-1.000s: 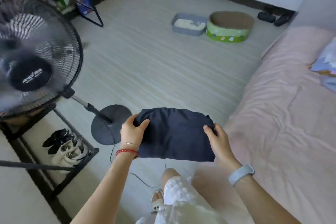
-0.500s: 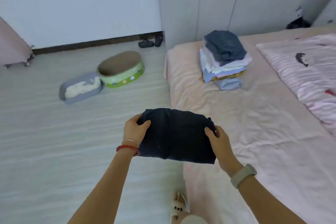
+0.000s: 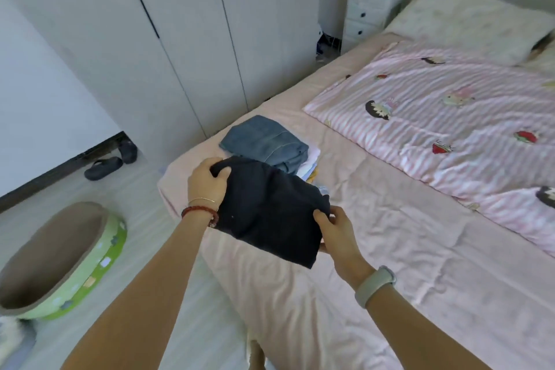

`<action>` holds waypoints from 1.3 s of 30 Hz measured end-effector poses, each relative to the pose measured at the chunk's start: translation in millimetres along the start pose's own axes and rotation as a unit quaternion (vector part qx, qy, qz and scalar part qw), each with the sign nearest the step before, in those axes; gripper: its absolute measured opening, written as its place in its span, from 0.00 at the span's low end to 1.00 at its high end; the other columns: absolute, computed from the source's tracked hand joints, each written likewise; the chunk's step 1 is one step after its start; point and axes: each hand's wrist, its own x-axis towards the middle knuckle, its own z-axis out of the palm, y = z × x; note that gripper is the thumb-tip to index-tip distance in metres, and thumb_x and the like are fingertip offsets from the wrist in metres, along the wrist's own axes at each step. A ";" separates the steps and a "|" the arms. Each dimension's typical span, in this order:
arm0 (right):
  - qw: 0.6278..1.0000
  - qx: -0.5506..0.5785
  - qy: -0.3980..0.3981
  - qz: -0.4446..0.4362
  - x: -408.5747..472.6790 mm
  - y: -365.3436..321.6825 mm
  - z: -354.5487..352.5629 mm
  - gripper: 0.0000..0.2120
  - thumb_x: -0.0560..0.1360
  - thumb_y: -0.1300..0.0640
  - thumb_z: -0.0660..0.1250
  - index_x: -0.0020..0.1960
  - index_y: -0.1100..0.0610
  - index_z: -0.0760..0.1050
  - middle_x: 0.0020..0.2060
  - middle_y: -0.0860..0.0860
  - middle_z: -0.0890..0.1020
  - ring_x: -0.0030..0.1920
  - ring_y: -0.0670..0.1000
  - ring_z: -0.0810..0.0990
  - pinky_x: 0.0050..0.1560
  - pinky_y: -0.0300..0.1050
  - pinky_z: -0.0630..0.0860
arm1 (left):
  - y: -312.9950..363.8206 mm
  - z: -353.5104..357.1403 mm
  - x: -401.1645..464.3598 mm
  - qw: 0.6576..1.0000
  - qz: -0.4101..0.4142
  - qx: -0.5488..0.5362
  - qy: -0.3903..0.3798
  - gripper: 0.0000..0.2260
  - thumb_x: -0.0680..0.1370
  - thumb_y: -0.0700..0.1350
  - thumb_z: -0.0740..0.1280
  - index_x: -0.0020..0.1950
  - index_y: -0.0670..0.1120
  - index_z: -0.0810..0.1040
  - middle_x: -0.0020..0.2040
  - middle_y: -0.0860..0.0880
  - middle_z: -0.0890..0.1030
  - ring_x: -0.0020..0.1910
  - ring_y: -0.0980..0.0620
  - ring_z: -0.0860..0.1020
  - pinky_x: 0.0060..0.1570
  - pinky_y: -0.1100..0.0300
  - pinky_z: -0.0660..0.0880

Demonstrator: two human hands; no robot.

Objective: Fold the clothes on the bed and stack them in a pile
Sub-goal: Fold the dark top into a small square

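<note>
Room: white wardrobe doors (image 3: 186, 48); pale floor (image 3: 144, 249)
Bed (image 3: 390, 249): pink sheet; striped quilt (image 3: 450, 117)
Pile (image 3: 267, 143): jeans on top
Folded dark garment (image 3: 270, 209): held over the pile's near edge
Left hand (image 3: 207, 182): thumb above, gripping its far corner
Right hand (image 3: 338, 230): pinching its near edge

We count two hands, the left hand (image 3: 207, 183) and the right hand (image 3: 336, 230), and between them one folded dark navy garment (image 3: 270, 207). On the far left of the one pink-sheeted bed (image 3: 390, 249) we see one pile of folded clothes (image 3: 267, 143); how many pieces it holds we cannot tell. To the right lies one pink striped quilt with cartoon prints (image 3: 450, 117) and, far right, one white pillow (image 3: 468, 15). On the floor at left are two dark slippers (image 3: 111, 159) and one green oval cardboard-lined basket (image 3: 63, 258). One white drawer cabinet (image 3: 372, 6) shows three drawers.
</note>
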 end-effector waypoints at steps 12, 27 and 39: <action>0.980 -0.013 0.195 0.044 230.4 -62.3 144.0 0.10 0.77 0.56 0.61 0.56 0.57 0.66 0.38 0.49 0.74 0.49 0.57 0.78 0.52 0.56 0.77 | 8.0 110.9 319.0 0.983 0.101 0.058 -0.143 0.15 0.78 0.44 0.62 0.65 0.46 0.72 0.62 0.43 0.77 0.60 0.40 0.73 0.59 0.53 0.68; 0.730 -0.671 0.069 -0.106 256.3 -16.2 145.5 0.27 0.77 0.43 0.57 0.74 0.50 0.59 0.74 0.55 0.58 0.74 0.60 0.54 0.71 0.65 0.51 | -61.8 173.6 309.0 0.821 0.316 0.366 -0.303 0.27 0.79 0.60 0.50 0.76 0.55 0.47 0.77 0.49 0.49 0.75 0.43 0.48 0.70 0.38 0.51; 0.840 -0.443 0.281 -0.137 117.7 -23.8 27.4 0.12 0.75 0.62 0.64 0.58 0.59 0.77 0.58 0.54 0.79 0.66 0.57 0.71 0.67 0.55 0.63 | 40.9 129.5 146.8 0.878 0.424 0.160 -0.155 0.15 0.71 0.40 0.71 0.56 0.37 0.79 0.57 0.36 0.77 0.57 0.36 0.76 0.56 0.38 0.71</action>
